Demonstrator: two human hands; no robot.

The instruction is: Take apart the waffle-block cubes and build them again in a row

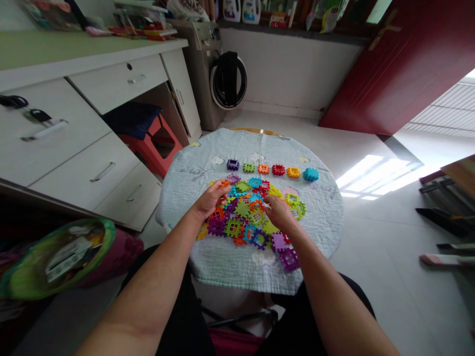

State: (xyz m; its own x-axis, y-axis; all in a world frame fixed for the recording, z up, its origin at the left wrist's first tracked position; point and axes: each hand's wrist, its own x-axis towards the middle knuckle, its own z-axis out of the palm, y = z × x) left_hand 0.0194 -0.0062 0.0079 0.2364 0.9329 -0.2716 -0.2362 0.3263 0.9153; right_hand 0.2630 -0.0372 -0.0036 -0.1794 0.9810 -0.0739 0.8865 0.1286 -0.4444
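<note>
A heap of colourful interlocking plastic blocks (243,210), flat squares with notched edges and some with window grids, lies on the cloth-covered round table (226,272). At the heap's left edge, my left hand (210,200) pinches an orange block (225,183) between thumb and fingers. My right hand (279,211) reaches over the right part of the heap. Its fingers are closed and pointed down among the blocks; what they grip is hidden. Beyond the heap stands a row of small assembled blocks: purple (233,164), green (249,168), orange (263,169), red (278,170), yellow (293,172) and blue (310,174).
Left of the table are a red stool (168,143) with a dark cushion, white drawers (85,163) and a lined waste bin (111,247). A washing machine (202,64) with its door open stands behind. A red door (401,74) is at the right.
</note>
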